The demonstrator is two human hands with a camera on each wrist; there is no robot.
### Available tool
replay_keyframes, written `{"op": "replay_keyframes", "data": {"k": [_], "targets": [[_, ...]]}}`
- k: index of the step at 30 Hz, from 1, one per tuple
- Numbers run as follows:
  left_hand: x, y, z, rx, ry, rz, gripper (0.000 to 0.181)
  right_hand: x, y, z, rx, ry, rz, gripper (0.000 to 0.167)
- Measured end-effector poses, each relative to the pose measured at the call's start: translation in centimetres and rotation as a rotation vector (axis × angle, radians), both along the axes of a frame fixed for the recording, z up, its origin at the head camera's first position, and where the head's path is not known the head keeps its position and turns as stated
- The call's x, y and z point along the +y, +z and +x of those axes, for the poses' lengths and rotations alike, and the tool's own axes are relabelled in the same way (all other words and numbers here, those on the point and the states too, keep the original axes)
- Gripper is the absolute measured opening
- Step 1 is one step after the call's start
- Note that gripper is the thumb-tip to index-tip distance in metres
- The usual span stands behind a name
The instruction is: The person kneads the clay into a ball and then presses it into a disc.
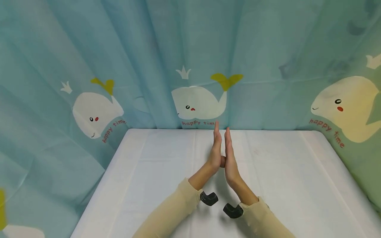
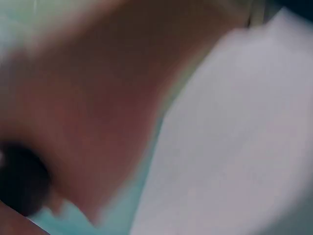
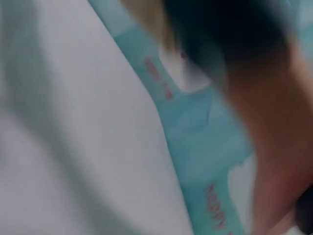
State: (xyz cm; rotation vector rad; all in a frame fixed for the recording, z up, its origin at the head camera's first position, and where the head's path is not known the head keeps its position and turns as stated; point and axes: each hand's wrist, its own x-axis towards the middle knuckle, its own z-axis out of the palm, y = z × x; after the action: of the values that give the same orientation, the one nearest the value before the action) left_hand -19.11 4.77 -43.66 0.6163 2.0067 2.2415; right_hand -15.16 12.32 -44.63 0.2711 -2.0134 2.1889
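L hand [image 1: 215, 153] + R hand [image 1: 232, 162] up over the white table [image 1: 274, 172], palms facing, fingers straight and pointing at the far edge. Small dark rounded thing [image 1: 223, 161] sits btwn the 2 palms, pressed from both sides, nearer the palm heels than the tips; exact ID n/a. Fingertips close but w/ a slim gap, so hands are flat, no curl seen. L wrist cam: blurry, thing low at L edge, dark, against the hand. R wrist cam: same thing, cut off at lower R edge.

Both arms in beige sleeves [image 1: 174, 210], 1 black curved device [image 1: 209, 198] at each cuff. Bkgd: blue-green curtain [image 1: 268, 43] behind table, w/ white whale prints [image 1: 197, 103] & red "happy time" txt [image 1: 194, 123].
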Motion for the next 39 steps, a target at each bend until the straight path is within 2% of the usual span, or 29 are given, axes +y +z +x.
{"op": "replay_keyframes", "data": {"k": [2,4,7,11,14,16,18,20,22,24,26,28,30,32,34,36,39], "targets": [[-0.3,-0.7,-0.6,-0.047,0.015,0.015,0.063,-0.7,0.7,0.8,0.064,0.0,0.037,0.054],[-0.2,-1.1,-0.4,-0.086,-0.003,0.044,0.062,-0.8,1.6,1.0,0.114,-0.019,0.055,0.054],[0.3,-1.2,0.8,-0.136,-0.065,0.085,0.063,-0.2,2.6,0.1,0.168,-0.068,0.069,0.056],[0.5,-0.1,2.4,-0.183,-0.111,0.185,0.064,1.2,2.0,-1.9,0.207,-0.124,0.079,0.057],[0.3,1.3,2.6,-0.132,-0.117,0.207,0.068,1.5,0.3,-2.4,0.189,-0.127,0.011,0.056],[-0.1,2.0,2.4,-0.066,-0.106,0.181,0.069,1.0,-0.7,-1.9,0.17,-0.121,-0.013,0.055],[-0.4,2.2,1.6,0.027,-0.068,0.125,0.068,0.3,-1.0,-1.0,0.157,-0.112,-0.01,0.056],[-0.7,1.9,0.6,0.109,-0.003,0.073,0.065,-0.6,-0.7,0.0,0.174,-0.109,0.043,0.056],[-0.9,1.1,-0.2,0.134,0.056,0.032,0.062,-1.2,0.3,0.9,0.193,-0.085,0.068,0.057],[-0.9,0.0,-0.5,0.143,0.08,-0.013,0.061,-1.4,1.4,1.4,0.198,-0.059,0.062,0.057],[-0.7,-0.8,0.0,0.098,0.058,-0.016,0.061,-1.2,2.4,1.2,0.203,-0.048,0.058,0.057],[-0.5,-1.1,0.8,0.066,0.018,0.006,0.061,-0.6,2.9,0.4,0.206,-0.053,0.069,0.057],[-0.3,-0.6,1.6,0.035,-0.024,0.057,0.062,-0.1,2.8,-0.6,0.21,-0.072,0.092,0.057],[-0.4,0.5,2.2,0.012,-0.056,0.102,0.065,0.4,2.0,-1.5,0.211,-0.083,0.092,0.056],[-0.6,1.6,2.4,0.027,-0.085,0.119,0.069,0.5,0.9,-1.7,0.202,-0.081,0.065,0.055],[-0.9,2.4,2.2,0.055,-0.094,0.119,0.073,0.1,0.0,-1.0,0.169,-0.074,0.045,0.054],[-1.1,2.5,1.0,0.178,-0.045,0.059,0.073,-0.9,-0.2,0.7,0.155,-0.036,-0.005,0.055]]}}
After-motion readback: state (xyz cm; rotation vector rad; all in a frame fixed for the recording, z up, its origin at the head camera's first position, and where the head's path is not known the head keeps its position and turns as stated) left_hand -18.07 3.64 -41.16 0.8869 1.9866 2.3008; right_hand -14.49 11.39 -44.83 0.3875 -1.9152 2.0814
